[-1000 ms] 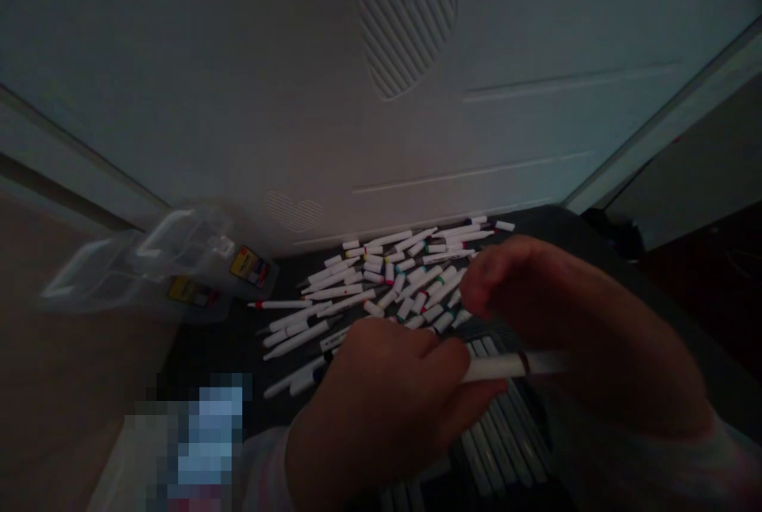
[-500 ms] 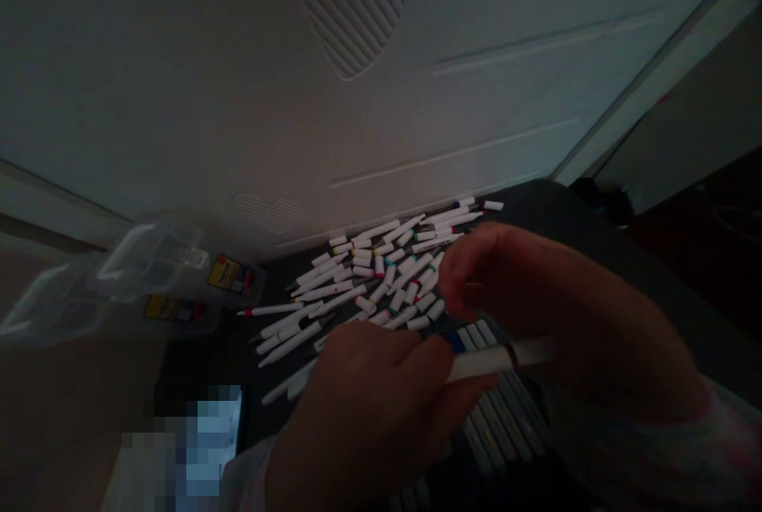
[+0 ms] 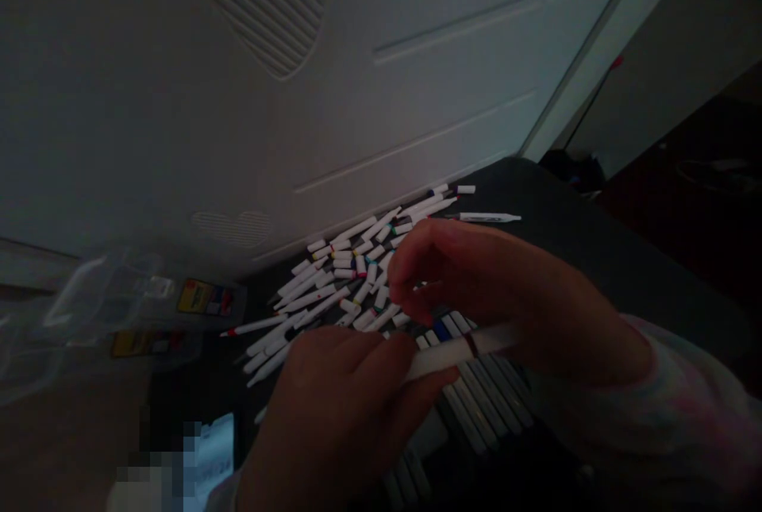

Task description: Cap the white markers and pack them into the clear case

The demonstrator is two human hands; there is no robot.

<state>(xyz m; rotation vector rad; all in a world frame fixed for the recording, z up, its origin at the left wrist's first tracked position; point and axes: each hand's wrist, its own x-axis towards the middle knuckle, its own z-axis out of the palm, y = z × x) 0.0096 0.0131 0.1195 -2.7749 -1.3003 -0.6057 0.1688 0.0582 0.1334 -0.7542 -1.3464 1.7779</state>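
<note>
The person's left hand (image 3: 339, 409) pinches a white marker (image 3: 441, 356) with a dark band between thumb and fingers, holding it slanted above a row of white markers (image 3: 470, 393) on the dark surface (image 3: 601, 258). The right hand (image 3: 506, 282) curls over the marker's far end, though whether it grips that end cannot be told; loose markers and caps (image 3: 343, 263) lie scattered beyond both hands.
</note>
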